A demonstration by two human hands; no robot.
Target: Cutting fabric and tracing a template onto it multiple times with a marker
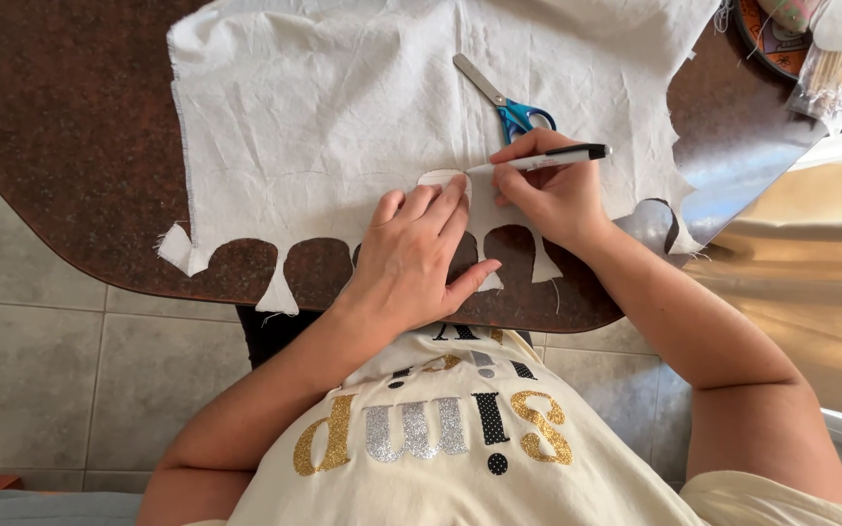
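One sheet of white cloth [324, 107] is spread over the brown table [60, 127], its near edge cut into a row of rounded notches along the table's near edge. One small template [440, 178] is pressed flat onto the cloth by the left hand [416, 258], fingers extended and together. One black-capped pen [543, 158] is gripped in the closed fingers of the right hand [553, 195], its tip touching the template's edge. One pair of blue-handled scissors [504, 97] is laid just behind. At the far right corner, one round dish [754, 39] is seen holding items too cropped to tell.
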